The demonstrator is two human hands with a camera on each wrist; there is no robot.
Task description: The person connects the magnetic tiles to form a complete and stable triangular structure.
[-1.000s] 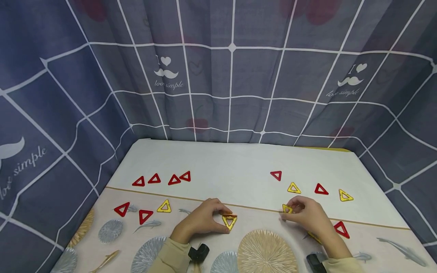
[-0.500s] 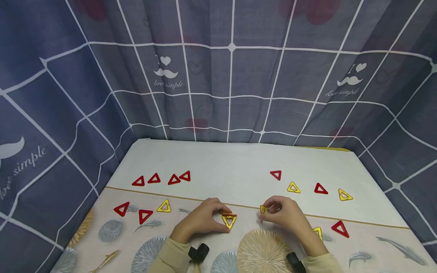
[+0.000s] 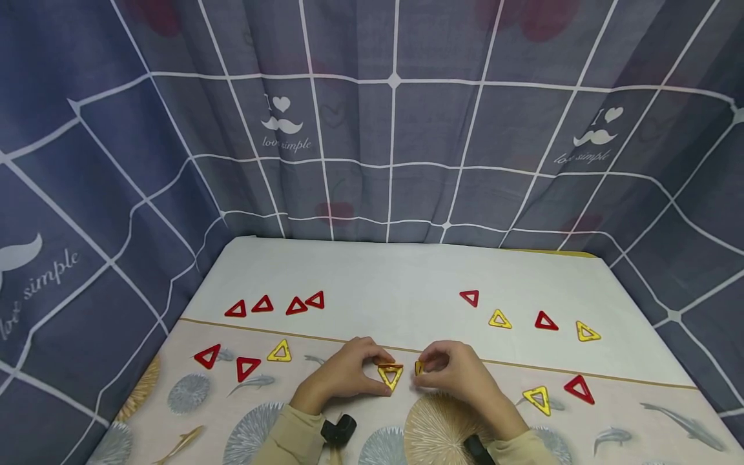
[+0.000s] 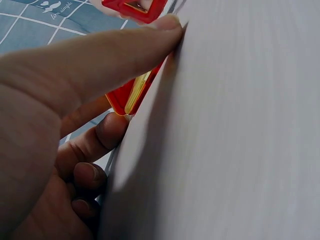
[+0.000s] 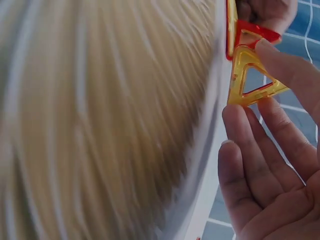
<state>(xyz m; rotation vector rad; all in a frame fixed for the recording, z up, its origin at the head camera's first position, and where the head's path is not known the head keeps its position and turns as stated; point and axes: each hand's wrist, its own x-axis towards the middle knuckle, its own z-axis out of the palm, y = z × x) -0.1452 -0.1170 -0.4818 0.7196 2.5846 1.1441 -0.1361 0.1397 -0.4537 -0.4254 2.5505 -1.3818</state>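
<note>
In the head view my left hand [image 3: 347, 371] rests at the table's middle, thumb and fingers around a yellow triangle tile [image 3: 390, 380] with a red triangle tile [image 3: 390, 366] along its far edge. The left wrist view shows red and yellow edges of these tiles [image 4: 120, 97] between thumb and fingers. My right hand [image 3: 456, 371] pinches another yellow triangle tile [image 5: 237, 82], open-centred, between thumb and fingertips. It stands upright, seen nearly edge-on from the head. A small gap parts it from the left hand's tiles. In the right wrist view, a red tile [image 5: 265, 34] shows behind it.
Several red triangle tiles [image 3: 263, 303] and a yellow one [image 3: 279, 351] lie on the left. On the right lie more red tiles [image 3: 579, 389] and yellow tiles [image 3: 537, 400]. A checked curtain [image 3: 360, 129] encloses the table [image 3: 395, 278] at the back and sides.
My right hand has moved left with its yellow triangle tile, up close to the left hand, and the tile has turned edge-on. The left hand has kept still. A yellow tile on the right is uncovered.
</note>
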